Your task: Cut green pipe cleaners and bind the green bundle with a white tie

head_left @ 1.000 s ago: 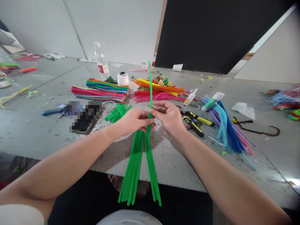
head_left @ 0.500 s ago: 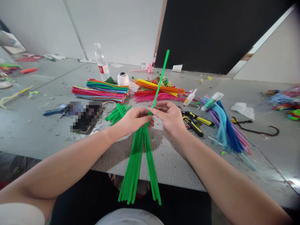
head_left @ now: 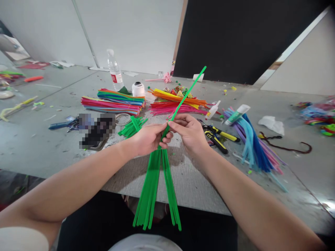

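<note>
Head view: left hand closed around green pipe-cleaner bundle, hanging past grey table edge. Right hand pinching single green stem, slanting up-right from bundle. Yellow-handled pliers just right of bundle, apparently untouched.

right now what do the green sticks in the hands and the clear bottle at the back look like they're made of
The green sticks look like pipe cleaners: thin, matte, slightly fuzzy stems, probably fibre over wire, since the single stem pinched by the left hand and right hand stands up stiffly on its own. The bottle looks like clear, glossy thin plastic with a red-and-white label; glass cannot be ruled out.
</note>
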`<state>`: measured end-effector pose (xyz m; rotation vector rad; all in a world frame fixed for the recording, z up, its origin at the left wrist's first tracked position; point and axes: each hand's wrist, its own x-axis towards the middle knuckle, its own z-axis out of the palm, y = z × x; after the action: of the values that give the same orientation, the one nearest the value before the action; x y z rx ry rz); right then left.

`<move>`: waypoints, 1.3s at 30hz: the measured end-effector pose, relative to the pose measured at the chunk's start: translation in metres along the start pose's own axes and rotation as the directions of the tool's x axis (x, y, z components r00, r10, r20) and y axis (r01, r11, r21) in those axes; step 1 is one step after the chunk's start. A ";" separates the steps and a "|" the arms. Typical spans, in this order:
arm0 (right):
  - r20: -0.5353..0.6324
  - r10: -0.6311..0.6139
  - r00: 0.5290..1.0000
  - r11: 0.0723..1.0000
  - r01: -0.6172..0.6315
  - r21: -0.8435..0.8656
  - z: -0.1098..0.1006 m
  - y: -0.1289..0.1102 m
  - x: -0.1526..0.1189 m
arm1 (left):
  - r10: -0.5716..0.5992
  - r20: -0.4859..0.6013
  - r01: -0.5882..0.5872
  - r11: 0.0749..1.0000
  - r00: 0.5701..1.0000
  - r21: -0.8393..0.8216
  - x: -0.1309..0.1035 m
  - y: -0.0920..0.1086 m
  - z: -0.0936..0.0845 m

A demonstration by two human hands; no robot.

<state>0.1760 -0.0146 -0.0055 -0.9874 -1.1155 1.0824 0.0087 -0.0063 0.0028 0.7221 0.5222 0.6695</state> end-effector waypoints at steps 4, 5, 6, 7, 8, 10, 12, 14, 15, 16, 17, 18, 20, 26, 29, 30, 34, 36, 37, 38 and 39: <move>-0.002 -0.011 1.000 1.000 0.011 -0.004 0.000 0.000 0.001 | 0.001 0.041 0.000 1.000 0.999 -0.025 -0.001 0.001 -0.001; -0.001 -0.014 1.000 1.000 0.014 -0.011 0.000 0.000 0.001 | -0.001 0.044 0.002 1.000 0.999 -0.028 -0.001 0.001 -0.002; 0.001 -0.018 1.000 1.000 0.018 -0.019 -0.001 0.001 0.002 | -0.002 0.043 0.003 1.000 0.999 -0.030 -0.001 0.001 -0.002; 0.008 -0.025 1.000 0.999 0.026 -0.031 -0.002 0.001 0.002 | -0.003 0.041 0.004 0.999 0.999 -0.031 -0.001 0.001 -0.002; 0.017 -0.035 0.999 0.998 0.036 -0.045 -0.002 0.001 0.002 | -0.004 0.038 0.005 0.999 0.999 -0.032 -0.001 0.002 -0.001; 0.035 -0.059 0.998 0.994 0.062 -0.086 -0.003 0.000 0.003 | -0.005 0.033 0.005 1.000 0.999 -0.029 -0.001 0.002 -0.001; 0.044 -0.079 0.996 0.988 0.085 -0.127 -0.004 -0.001 0.003 | -0.006 0.032 0.007 1.000 0.999 -0.022 -0.001 0.002 0.001; 0.044 -0.091 0.995 0.984 0.097 -0.147 -0.003 -0.002 0.004 | -0.006 0.039 0.007 1.000 0.999 -0.012 -0.002 0.002 0.001; 0.044 -0.093 0.995 0.984 0.099 -0.149 -0.003 -0.002 0.004 | -0.004 0.043 0.004 1.000 0.999 -0.008 -0.002 0.001 0.001; 0.044 -0.095 0.995 0.984 0.100 -0.148 -0.003 -0.002 0.004 | -0.001 0.049 0.001 1.000 0.999 -0.005 -0.002 0.001 0.001; 0.042 -0.095 0.995 0.984 0.101 -0.146 -0.003 -0.002 0.004 | 0.002 0.054 -0.002 1.000 0.999 -0.003 -0.002 0.001 0.001; 0.041 -0.095 0.995 0.984 0.100 -0.146 -0.003 -0.003 0.004 | 0.005 0.059 -0.005 1.000 0.998 -0.002 -0.002 0.001 0.000; 0.037 -0.098 0.994 0.984 0.103 -0.148 -0.003 -0.003 0.004 | 0.007 0.070 -0.007 1.000 0.998 0.002 -0.001 0.000 -0.002; 0.031 -0.098 0.995 0.981 0.102 -0.167 -0.003 -0.005 0.002 | 0.010 0.090 -0.013 0.999 0.996 0.032 0.001 -0.001 -0.006; 0.025 -0.093 0.995 0.984 0.095 -0.151 -0.002 -0.005 0.002 | 0.017 0.092 -0.021 0.999 0.996 0.042 0.001 -0.001 -0.006; 0.023 -0.089 0.996 0.986 0.091 -0.142 -0.002 -0.006 0.002 | 0.015 0.093 -0.020 0.999 0.996 0.047 0.001 -0.001 -0.006; 0.014 -0.079 0.997 0.990 0.080 -0.115 0.000 -0.007 0.001 | 0.009 0.096 -0.015 0.998 0.995 0.061 0.001 -0.002 -0.006; 0.015 -0.076 0.997 0.991 0.077 -0.111 0.000 -0.008 0.001 | 0.009 0.102 -0.015 0.998 0.995 0.060 0.001 -0.002 -0.006; 0.017 -0.072 0.997 0.991 0.074 -0.109 0.000 -0.008 0.001 | 0.009 0.103 -0.015 0.998 0.995 0.059 0.001 -0.002 -0.006; 0.020 -0.069 0.997 0.992 0.071 -0.106 0.000 -0.008 0.001 | 0.008 0.103 -0.014 0.998 0.995 0.058 0.001 -0.002 -0.006; 0.021 -0.066 0.998 0.992 0.068 -0.103 0.000 -0.008 0.001 | 0.006 0.100 -0.012 0.998 0.995 0.057 0.000 -0.002 -0.006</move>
<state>0.1772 -0.0152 0.0025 -1.0164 -1.2211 0.9887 0.0061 -0.0046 -0.0020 0.8082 0.4474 0.6256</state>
